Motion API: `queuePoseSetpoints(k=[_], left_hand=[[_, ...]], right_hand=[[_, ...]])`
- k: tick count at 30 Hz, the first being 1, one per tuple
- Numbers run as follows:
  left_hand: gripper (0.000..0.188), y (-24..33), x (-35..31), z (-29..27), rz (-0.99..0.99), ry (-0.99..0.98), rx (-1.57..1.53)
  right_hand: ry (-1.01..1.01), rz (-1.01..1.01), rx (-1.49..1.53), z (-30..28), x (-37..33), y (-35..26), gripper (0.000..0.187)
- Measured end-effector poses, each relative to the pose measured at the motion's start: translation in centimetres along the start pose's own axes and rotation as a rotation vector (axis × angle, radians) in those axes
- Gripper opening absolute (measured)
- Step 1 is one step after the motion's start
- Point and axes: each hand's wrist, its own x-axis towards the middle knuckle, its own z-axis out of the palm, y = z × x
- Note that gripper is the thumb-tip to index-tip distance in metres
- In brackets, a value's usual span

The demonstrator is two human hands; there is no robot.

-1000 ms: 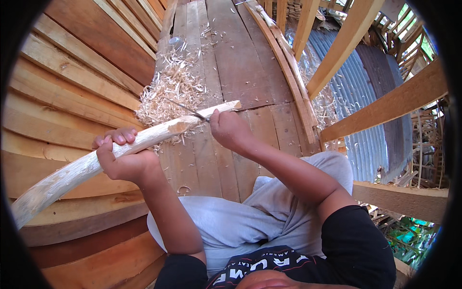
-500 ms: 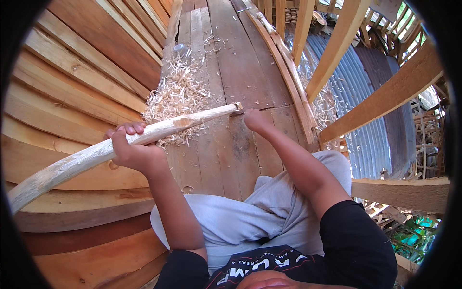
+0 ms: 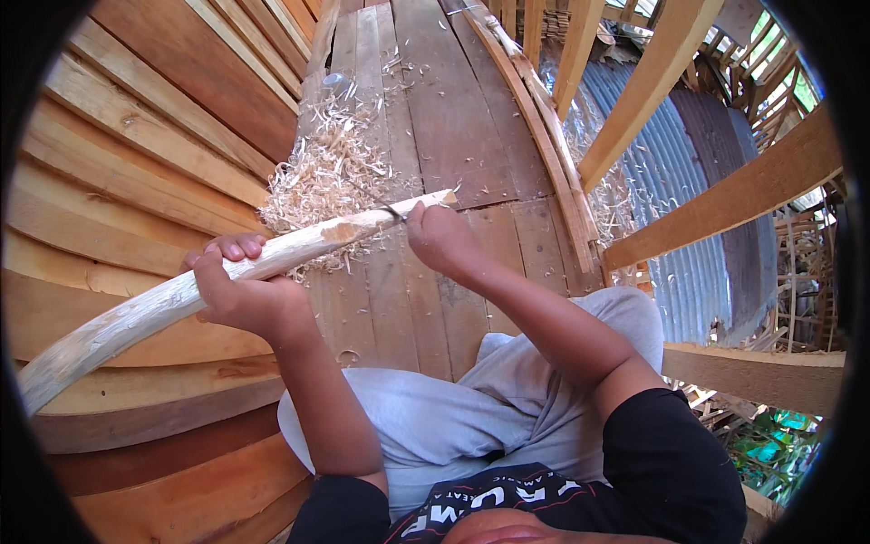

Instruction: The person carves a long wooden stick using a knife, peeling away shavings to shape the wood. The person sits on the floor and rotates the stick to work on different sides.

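A pale, peeled wooden pole [image 3: 299, 247], slightly bent, slants from the left rim up to the middle, its cut tip pointing right. My left hand [image 3: 240, 281] is wrapped around it from below, thumb and fingers closed on the wood. Close to the tip, my right hand [image 3: 437, 238] is closed in a fist around a knife [image 3: 395, 214]. The thin dark blade lies across the pole and reaches over its far side; the handle is hidden in my fist. A darker, yellowish patch marks the pole's upper face between my hands.
Curled wood shavings [image 3: 331, 172] are heaped on the plank floor [image 3: 453, 136] beyond the pole, beside a small clear container [image 3: 336, 83]. Stacked boards [image 3: 136, 218] line the left. On the right stand wooden rails [image 3: 648, 91], with corrugated metal sheets [image 3: 671, 181] outside them.
My right hand has moved left along the pole from beyond its tip, and the knife blade now shows across the wood. My left hand keeps its hold.
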Motion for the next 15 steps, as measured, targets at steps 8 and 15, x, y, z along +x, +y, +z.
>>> queuePoseSetpoints(k=[8,15], left_hand=[[0.014,0.0,-0.4,1.1,0.029,0.036,0.103],[0.015,0.4,-0.6,1.5,0.022,0.053,0.059]], right_hand=[[0.089,-0.034,0.018,2.6,2.6,3.1,0.055],[0.033,0.053,0.025,1.9,4.5,7.9,0.053]])
